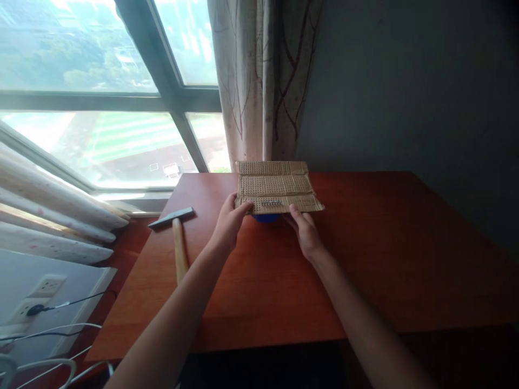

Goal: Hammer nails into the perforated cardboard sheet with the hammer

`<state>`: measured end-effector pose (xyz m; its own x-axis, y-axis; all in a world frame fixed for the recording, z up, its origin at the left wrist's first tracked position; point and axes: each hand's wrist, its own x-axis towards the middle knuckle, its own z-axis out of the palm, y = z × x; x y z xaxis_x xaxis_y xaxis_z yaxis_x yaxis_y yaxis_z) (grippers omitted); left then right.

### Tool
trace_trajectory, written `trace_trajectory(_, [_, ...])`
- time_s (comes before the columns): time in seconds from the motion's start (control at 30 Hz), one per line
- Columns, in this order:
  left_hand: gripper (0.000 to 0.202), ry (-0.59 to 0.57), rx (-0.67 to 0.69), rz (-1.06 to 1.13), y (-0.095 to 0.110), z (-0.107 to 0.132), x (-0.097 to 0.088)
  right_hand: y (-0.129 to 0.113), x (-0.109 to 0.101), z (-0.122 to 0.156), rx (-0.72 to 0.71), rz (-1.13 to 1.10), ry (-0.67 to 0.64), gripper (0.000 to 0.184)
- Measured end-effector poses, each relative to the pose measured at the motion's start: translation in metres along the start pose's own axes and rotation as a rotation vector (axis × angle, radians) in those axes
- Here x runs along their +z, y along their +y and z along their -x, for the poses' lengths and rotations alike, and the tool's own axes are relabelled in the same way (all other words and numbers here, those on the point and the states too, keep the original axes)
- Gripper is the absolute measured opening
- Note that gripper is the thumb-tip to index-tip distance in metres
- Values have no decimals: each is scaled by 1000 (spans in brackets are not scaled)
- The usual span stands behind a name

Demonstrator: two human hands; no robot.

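Note:
Between my two hands is a creased piece of brown cardboard (275,185) dotted with rows of small holes. A short row of small dark items, too small to name, lies along its near part. My left hand (231,221) grips the near left corner, thumb on top. On the near right edge, my right hand (306,232) also has its thumb on top and fingers beneath. Something blue (265,218) shows under the cardboard, mostly hidden. To the left of my left arm lies a hammer (178,232) with a wooden handle, partly covered by my forearm.
Everything rests on a reddish-brown wooden table (385,259). A window (133,146) and curtains (259,81) stand behind and to the left. At the lower left are a wall socket (36,302) with a black plug and several loose cables (60,329).

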<state>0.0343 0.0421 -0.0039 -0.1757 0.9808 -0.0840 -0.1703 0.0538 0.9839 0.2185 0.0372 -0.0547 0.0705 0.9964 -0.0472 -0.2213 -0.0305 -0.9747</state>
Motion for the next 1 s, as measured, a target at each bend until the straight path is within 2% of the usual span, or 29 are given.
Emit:
trace_trajectory(0.13, [45, 34, -8, 30, 3, 1, -28, 10, 24, -2, -8, -11, -100, 42])
trace_trajectory(0.33, [43, 32, -23, 30, -2, -2, -46, 18, 37, -3, -17, 7, -153, 44])
trace_trajectory(0.43, [43, 29, -39, 35, -5, -5, -50, 15, 36, 1, -46, 112, -163, 41])
trace_trajectory(0.57, [46, 35, -28, 4, -9, -8, -55, 2, 22, 13, -70, 476, -100, 39])
trace_trajectory(0.63, [48, 29, 3, -39, -10, -9, -58, -9, 11, 22, -106, 585, -74, 32])
trace_trajectory(0.7, [48, 79, 93, -130, -8, -8, -60, -23, 2, 28, -240, 798, -119, 32])
trace_trajectory(0.77, [46, 215, 276, -319, -3, -5, -60, -38, -1, 31, -407, 843, -152, 31])
trace_trajectory(0.83, [41, 329, 495, -566, 6, 0, -59, -52, 4, 27, -586, 836, -127, 26])
trace_trajectory(0.9, [31, 300, 654, -762, 16, 4, -56, -60, 15, 16, -730, 857, -113, 19])
trace_trajectory(0.97, [21, 170, 719, -866, 23, 8, -52, -61, 29, 3, -796, 928, -163, 18])
trace_trajectory(1.0, [19, 103, 729, -898, 24, 8, -51, -59, 35, -3, -804, 982, -201, 25])
